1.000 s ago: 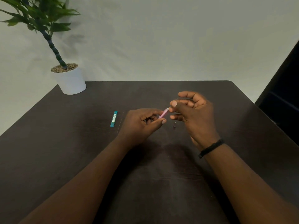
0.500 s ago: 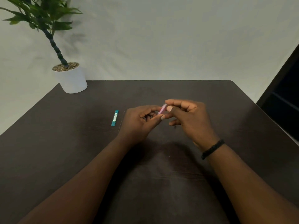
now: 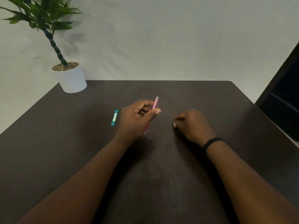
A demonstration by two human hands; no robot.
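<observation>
Gripping a pink mechanical pencil (image 3: 155, 104) in the left hand (image 3: 135, 120), just left of frame centre, with thumb and curled fingers clamping round the barrel. Holding it nearly upright, cap end pointing toward the top of the frame, tip peeking out below the palm, close to the table (image 3: 161, 175).

Hovering the right hand (image 3: 194, 125) low, right of centre and well apart from the pencil, with fingers curling inward and thumb and forefinger tips nearly meeting. Blurring too much there to tell whether anything tiny is being pinched. Wearing a black wristband (image 3: 212, 141) on that wrist.

Leaving a teal lead case (image 3: 114, 118) lying flat just left of the left hand, not touching it. Leaving a potted plant (image 3: 71, 80) standing in the upper left, at the table's far corner.

Probably refilling or checking the pencil. Judging it as mid-task: pencil in hand and case set aside, but nothing showing lead going in, so loading, closing and testing are likely remaining.
</observation>
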